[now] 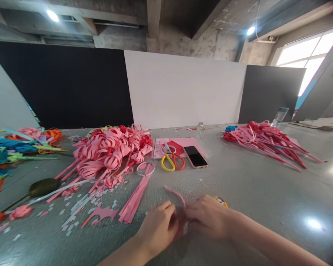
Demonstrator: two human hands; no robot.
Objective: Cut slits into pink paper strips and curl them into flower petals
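My left hand (157, 227) and my right hand (208, 216) meet low in the middle of the grey table (252, 184). Between their fingers they pinch a small pink paper piece (180, 228), and a curled pink strip (176, 194) arcs up from it. A yellow object (220, 200) peeks out behind my right hand. Just left of my left hand lies a bundle of straight pink paper strips (135, 199).
A heap of pink and red looped paper flowers (111, 151) lies at left, another heap (263, 140) at right. Scissors (170, 159), a phone (195, 157) and pink paper sheets (183, 144) sit mid-table. Paper scraps (80, 207) and coloured paper flowers (13, 147) lie far left.
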